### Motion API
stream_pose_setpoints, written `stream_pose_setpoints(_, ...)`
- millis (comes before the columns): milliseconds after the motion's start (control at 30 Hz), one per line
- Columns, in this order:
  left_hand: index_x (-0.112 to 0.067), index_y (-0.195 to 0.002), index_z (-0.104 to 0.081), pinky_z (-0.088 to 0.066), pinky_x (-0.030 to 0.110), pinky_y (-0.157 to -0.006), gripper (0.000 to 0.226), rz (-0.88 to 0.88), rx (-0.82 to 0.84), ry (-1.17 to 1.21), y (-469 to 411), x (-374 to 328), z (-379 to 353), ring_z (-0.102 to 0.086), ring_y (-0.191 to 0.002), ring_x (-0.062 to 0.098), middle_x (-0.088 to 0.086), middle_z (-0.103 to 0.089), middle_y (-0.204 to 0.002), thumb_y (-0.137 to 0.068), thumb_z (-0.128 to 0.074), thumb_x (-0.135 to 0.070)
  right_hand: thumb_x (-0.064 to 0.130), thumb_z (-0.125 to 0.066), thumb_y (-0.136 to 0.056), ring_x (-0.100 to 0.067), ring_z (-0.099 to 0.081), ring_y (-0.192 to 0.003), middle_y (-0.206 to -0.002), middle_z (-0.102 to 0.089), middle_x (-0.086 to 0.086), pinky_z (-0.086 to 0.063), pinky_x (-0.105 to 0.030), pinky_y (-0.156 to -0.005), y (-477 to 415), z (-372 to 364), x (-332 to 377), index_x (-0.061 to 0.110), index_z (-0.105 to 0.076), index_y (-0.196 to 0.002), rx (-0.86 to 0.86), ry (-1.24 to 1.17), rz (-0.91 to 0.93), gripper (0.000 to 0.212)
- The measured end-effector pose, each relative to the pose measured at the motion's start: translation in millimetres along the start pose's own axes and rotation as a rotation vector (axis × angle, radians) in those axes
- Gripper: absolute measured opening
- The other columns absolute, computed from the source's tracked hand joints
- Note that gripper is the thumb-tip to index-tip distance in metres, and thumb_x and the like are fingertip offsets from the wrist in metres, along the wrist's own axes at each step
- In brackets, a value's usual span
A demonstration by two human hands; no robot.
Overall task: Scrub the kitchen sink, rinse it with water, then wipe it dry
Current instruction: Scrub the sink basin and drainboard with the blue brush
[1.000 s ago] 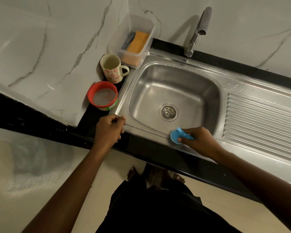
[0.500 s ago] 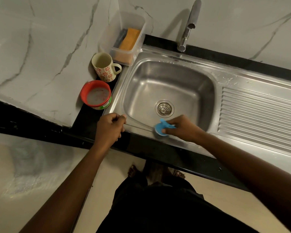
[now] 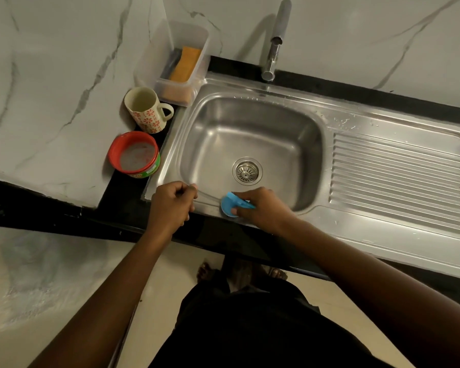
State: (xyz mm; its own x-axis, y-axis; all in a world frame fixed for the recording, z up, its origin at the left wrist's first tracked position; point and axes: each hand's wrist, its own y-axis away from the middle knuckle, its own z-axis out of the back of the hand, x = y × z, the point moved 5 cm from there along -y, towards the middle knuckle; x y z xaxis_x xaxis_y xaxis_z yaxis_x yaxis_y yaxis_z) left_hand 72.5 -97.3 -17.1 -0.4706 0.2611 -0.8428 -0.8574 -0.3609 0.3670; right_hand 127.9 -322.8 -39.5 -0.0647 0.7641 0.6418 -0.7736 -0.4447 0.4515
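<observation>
The steel sink (image 3: 250, 134) has a round drain (image 3: 247, 171) near its front and a ribbed drainboard (image 3: 398, 171) on the right. My right hand (image 3: 263, 208) grips a blue scrubber (image 3: 230, 205) pressed against the sink's front rim. My left hand (image 3: 171, 205) lies on the front-left corner of the rim with its fingers curled, holding nothing that I can see. The tap (image 3: 275, 41) stands at the back, and no water runs from it.
Left of the sink sit a red tub of cleaning paste (image 3: 134, 155), a flowered mug (image 3: 146, 110) and a clear plastic box (image 3: 181, 65) holding an orange sponge (image 3: 185, 65). Black counter edge runs along the front. My feet show on the floor below.
My right hand has slid the blue scrubber leftward along the front rim, closer to my left hand. The left hand has stayed on the corner.
</observation>
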Motion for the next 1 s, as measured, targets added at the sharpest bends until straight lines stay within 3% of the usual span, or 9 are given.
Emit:
stream_pose_setpoints(267,-0.008,-0.082,-0.07,-0.045,0.03,-0.045,0.028,-0.003,0.027,0.019,-1,-3,-15,-0.054,-0.047,0.017,0.005,-0.064,-0.059,-0.101,-0.066,-0.029,0.044,-0.073,-0.093,-0.001,-0.065,-0.092,-0.117,-0.074,0.007,-0.048,-0.021,-0.083,101,74,-112,0.027,-0.067,-0.137,-0.047,0.134,-0.183,0.047)
stream_pose_setpoints(433,-0.008,-0.082,-0.07,-0.044,0.028,-0.044,0.029,-0.003,0.045,0.007,3,-2,-20,-0.054,-0.047,0.018,0.006,-0.064,-0.06,-0.102,-0.066,-0.028,0.049,-0.066,-0.098,-0.005,-0.065,-0.103,-0.125,-0.071,0.007,-0.056,-0.034,-0.097,58,23,-51,0.039,-0.055,-0.146,-0.079,0.103,-0.015,0.051)
stream_pose_setpoints(533,-0.009,-0.084,-0.071,-0.044,0.027,-0.043,0.028,-0.01,0.045,-0.015,5,-4,-22,-0.054,-0.048,0.018,0.006,-0.064,-0.061,-0.102,-0.066,-0.029,0.048,-0.06,-0.101,-0.014,-0.067,-0.104,-0.125,-0.071,0.005,-0.058,-0.041,-0.095,36,-6,-12,0.044,-0.046,-0.151,-0.093,0.166,0.065,0.052)
stream_pose_setpoints(700,-0.006,-0.084,-0.07,-0.044,0.028,-0.045,0.028,0.012,0.049,0.002,3,-9,-26,-0.053,-0.048,0.018,0.004,-0.064,-0.059,-0.101,-0.066,-0.029,0.055,-0.059,-0.1,-0.005,-0.063,-0.108,-0.126,-0.069,0.011,-0.055,-0.035,-0.098,84,7,-53,0.046,-0.047,-0.149,-0.048,0.129,0.025,0.052)
stream_pose_setpoints(867,-0.007,-0.085,-0.07,-0.045,0.027,-0.044,0.028,0.009,0.058,0.006,4,-11,-33,-0.053,-0.048,0.017,0.004,-0.064,-0.06,-0.101,-0.066,-0.03,0.047,-0.068,-0.096,0.0,-0.064,-0.08,-0.1,-0.071,0.01,-0.047,-0.019,-0.069,129,67,-134,0.03,-0.065,-0.138,-0.284,-0.018,-0.277,0.046)
stream_pose_setpoints(1000,-0.008,-0.085,-0.071,-0.046,0.027,-0.045,0.028,-0.001,0.085,-0.021,8,-9,-39,-0.054,-0.049,0.017,0.006,-0.065,-0.062,-0.102,-0.066,-0.03,0.044,-0.072,-0.095,0.005,-0.063,-0.07,-0.088,-0.07,0.013,-0.045,-0.016,-0.066,102,63,-124,0.023,-0.074,-0.126,-0.299,-0.05,-0.312,0.037)
